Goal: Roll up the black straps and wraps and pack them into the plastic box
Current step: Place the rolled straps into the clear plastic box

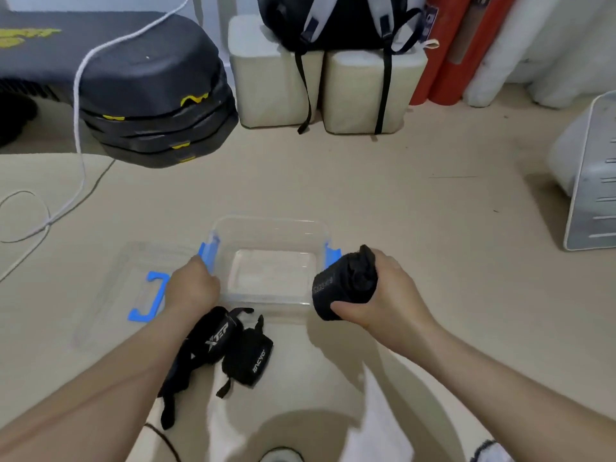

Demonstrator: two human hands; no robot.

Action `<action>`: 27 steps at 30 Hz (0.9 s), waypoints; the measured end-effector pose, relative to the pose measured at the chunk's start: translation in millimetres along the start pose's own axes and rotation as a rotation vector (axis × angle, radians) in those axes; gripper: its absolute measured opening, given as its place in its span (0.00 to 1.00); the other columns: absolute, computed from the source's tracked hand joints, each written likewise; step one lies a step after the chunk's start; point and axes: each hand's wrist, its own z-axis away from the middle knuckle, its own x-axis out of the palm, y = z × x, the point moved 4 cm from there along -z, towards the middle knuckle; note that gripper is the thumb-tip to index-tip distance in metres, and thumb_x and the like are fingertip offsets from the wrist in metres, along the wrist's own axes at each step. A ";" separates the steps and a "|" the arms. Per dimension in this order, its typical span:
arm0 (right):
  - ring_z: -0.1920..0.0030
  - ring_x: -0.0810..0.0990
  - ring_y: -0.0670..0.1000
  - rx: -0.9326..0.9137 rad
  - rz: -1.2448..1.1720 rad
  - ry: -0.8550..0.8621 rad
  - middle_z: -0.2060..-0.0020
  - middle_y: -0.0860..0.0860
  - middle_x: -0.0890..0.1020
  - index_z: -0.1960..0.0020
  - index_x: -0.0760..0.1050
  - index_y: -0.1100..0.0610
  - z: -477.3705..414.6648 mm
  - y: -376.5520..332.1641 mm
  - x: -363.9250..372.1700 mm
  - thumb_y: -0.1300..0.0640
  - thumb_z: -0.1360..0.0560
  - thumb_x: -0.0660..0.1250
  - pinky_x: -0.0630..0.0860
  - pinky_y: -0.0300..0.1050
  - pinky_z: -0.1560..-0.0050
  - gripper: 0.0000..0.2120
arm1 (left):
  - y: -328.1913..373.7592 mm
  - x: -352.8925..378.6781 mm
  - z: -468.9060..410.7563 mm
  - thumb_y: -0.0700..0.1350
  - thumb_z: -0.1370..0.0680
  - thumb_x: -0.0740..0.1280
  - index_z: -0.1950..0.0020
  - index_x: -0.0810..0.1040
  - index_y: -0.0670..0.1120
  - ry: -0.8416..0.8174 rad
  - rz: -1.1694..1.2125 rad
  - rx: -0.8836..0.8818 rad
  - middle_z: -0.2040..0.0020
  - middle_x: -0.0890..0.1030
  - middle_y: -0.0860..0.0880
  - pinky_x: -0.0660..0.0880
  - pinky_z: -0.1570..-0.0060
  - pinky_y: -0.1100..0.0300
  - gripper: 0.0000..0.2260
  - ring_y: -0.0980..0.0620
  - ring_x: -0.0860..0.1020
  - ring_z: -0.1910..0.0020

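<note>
Head view, looking down at a beige floor mat (383, 195), reading left to right.

- Far left: a white cord (77, 95) drops from above and loops across the mat.
- Behind it: a stack of black step platforms (156, 105) with yellow markings, set against the back wall.
- Left of centre, flat on the mat: a clear lid (110, 288) with a blue clip (151, 300).
- The left hand (191, 286) is at the left rim of the clear plastic box (266, 228), fingers curled onto the edge beside the blue latch (208, 253).
- The box stands open on the mat, dead centre, just beside the lid.
- In front of the box, by the left forearm: two loose black wraps lying close together, an XTEP wrap (208, 341) and an incyo wrap (248, 356), tabs trailing.
- The right hand (383, 295) grasps a rolled black wrap (343, 285), thumb under and fingers over it. It is held at the box's near right corner, beside the right-hand latch, above the rim and not inside.
- Back wall, centre: two pale foam blocks (273, 78) with a black-and-grey backpack (336, 21) on top, straps hanging down.
- Right of those: red rolled mats (446, 55) standing upright.
- Far right edge: a white appliance (590, 181) with slotted sides.
</note>
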 end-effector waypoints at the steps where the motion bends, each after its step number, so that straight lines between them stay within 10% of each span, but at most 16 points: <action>1: 0.46 0.76 0.45 -0.081 0.135 -0.031 0.44 0.43 0.73 0.39 0.70 0.44 -4.9 -2.5 -5.7 0.50 0.35 0.77 0.74 0.40 0.52 0.28 | 4.7 5.8 -0.2 0.36 0.25 0.62 0.51 0.72 0.38 0.016 0.009 0.022 0.55 0.78 0.38 0.66 0.60 0.53 0.04 0.37 0.76 0.53; 6: 0.45 0.77 0.50 -0.271 0.452 -0.117 0.40 0.43 0.70 0.33 0.66 0.44 -23.5 1.2 -40.7 0.50 0.35 0.76 0.76 0.47 0.46 0.34 | 63.6 51.8 37.6 0.39 0.28 0.65 0.43 0.67 0.42 -0.123 -0.032 0.181 0.58 0.76 0.46 0.66 0.63 0.54 0.15 0.43 0.73 0.60; 13: 0.45 0.76 0.54 -0.041 0.499 -0.163 0.42 0.49 0.71 0.31 0.65 0.50 -31.7 65.6 -43.2 0.50 0.36 0.78 0.76 0.48 0.45 0.37 | 93.0 82.2 94.0 0.41 0.29 0.64 0.21 0.41 0.52 -0.233 -0.150 0.309 0.64 0.76 0.48 0.69 0.69 0.57 0.43 0.48 0.76 0.65; 18: 0.48 0.76 0.57 -0.042 0.785 -0.271 0.39 0.53 0.70 0.31 0.65 0.54 -30.1 101.5 -9.8 0.54 0.29 0.72 0.77 0.49 0.52 0.30 | 90.8 86.5 106.7 0.49 0.28 0.66 0.29 0.59 0.51 -0.281 -0.362 0.356 0.62 0.74 0.51 0.66 0.70 0.60 0.29 0.48 0.76 0.61; 21: 0.43 0.75 0.56 -0.148 0.936 -0.212 0.39 0.52 0.73 0.30 0.65 0.54 -36.3 113.6 3.2 0.59 0.28 0.70 0.74 0.48 0.52 0.28 | 101.2 81.4 114.7 0.53 0.25 0.65 0.51 0.68 0.49 -0.245 -0.570 0.446 0.66 0.67 0.52 0.57 0.72 0.60 0.10 0.51 0.68 0.68; 27: 0.47 0.76 0.57 -0.296 1.070 -0.049 0.48 0.53 0.76 0.39 0.73 0.54 -52.8 106.4 0.5 0.56 0.31 0.74 0.69 0.49 0.52 0.22 | 115.2 93.3 111.4 0.41 0.26 0.67 0.62 0.67 0.50 -0.213 -0.765 0.518 0.69 0.64 0.51 0.54 0.73 0.60 0.10 0.53 0.60 0.74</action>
